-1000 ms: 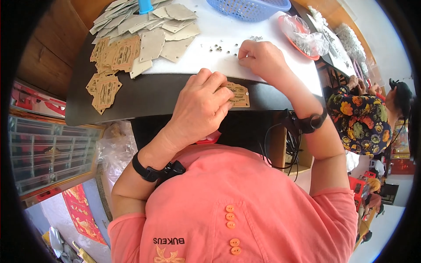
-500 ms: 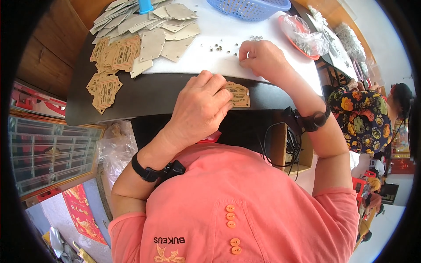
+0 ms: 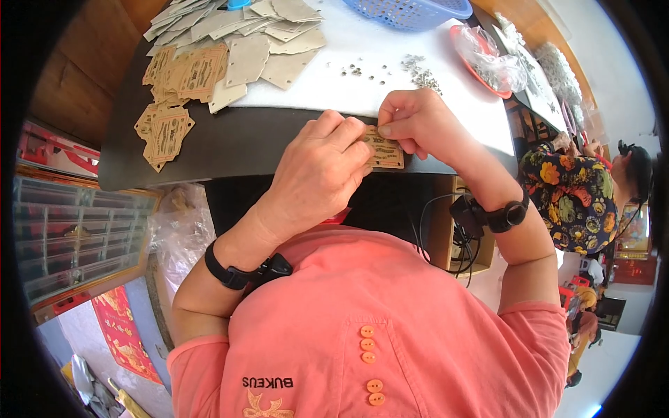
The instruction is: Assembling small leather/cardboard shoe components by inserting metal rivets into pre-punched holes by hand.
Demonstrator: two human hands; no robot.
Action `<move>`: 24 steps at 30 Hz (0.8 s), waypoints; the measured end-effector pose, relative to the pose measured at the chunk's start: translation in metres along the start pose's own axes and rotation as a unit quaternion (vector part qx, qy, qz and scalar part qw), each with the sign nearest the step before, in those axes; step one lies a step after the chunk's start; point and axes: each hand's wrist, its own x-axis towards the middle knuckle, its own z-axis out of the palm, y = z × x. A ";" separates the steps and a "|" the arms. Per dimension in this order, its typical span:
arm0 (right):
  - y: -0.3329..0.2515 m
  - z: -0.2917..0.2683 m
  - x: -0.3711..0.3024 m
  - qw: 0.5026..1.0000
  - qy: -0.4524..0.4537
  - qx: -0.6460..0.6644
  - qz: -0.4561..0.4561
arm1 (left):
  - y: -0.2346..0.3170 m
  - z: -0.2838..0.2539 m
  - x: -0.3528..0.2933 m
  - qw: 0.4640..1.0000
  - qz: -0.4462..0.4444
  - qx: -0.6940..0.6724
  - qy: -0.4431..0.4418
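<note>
Brown, the printed card (image 3: 387, 152) at the bench's (image 3: 233, 148) near edge, held by the left hand (image 3: 319, 166), is best pinned flat beneath the right hand's (image 3: 418, 125) narrow pinch, whose contents cannot be told.

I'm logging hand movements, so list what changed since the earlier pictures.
The right hand has moved down the view, off the white sheet, to the brown card, uncovering more small metal pieces; whether it brought anything is unclear. The left hand stays at the card, and the grey card pile looks unchanged.
</note>
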 end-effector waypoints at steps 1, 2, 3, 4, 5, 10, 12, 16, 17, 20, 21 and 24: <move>0.002 0.000 0.002 1.000 -0.002 -0.002 0.001 | -0.001 0.000 0.000 1.000 0.000 -0.001 -0.002; 0.004 0.000 0.003 1.000 -0.007 0.021 0.010 | -0.001 0.000 0.000 1.000 -0.001 -0.002 0.000; 0.005 -0.001 0.005 0.999 -0.013 0.043 0.020 | -0.002 0.001 -0.001 1.000 0.000 -0.004 0.001; 0.004 -0.002 0.006 0.999 -0.015 0.041 0.021 | -0.003 0.001 -0.001 1.000 0.001 -0.006 0.001; 0.004 -0.003 0.006 0.998 -0.022 0.056 0.021 | -0.004 0.001 -0.001 1.000 -0.001 -0.007 0.003; -0.001 -0.005 0.006 0.995 -0.041 0.081 0.032 | -0.005 0.000 0.000 1.000 -0.003 -0.021 -0.002; -0.002 -0.003 0.006 0.996 -0.031 0.072 0.036 | -0.006 0.000 0.000 1.000 -0.003 -0.021 -0.005; -0.004 -0.004 0.007 0.996 -0.039 0.070 0.045 | -0.008 -0.001 0.000 1.000 -0.002 -0.018 -0.007; -0.005 -0.004 0.006 0.996 -0.036 0.069 0.041 | -0.007 -0.001 0.000 1.000 -0.004 -0.019 -0.007; -0.006 -0.002 0.005 0.997 -0.035 0.064 0.039 | -0.007 0.000 -0.001 1.000 -0.004 -0.020 -0.009; -0.006 -0.002 0.005 0.997 -0.032 0.061 0.040 | -0.007 0.000 -0.002 1.000 -0.003 -0.019 -0.006; -0.003 -0.002 0.007 0.996 -0.037 0.075 0.036 | -0.008 0.001 -0.002 1.000 -0.002 -0.021 -0.005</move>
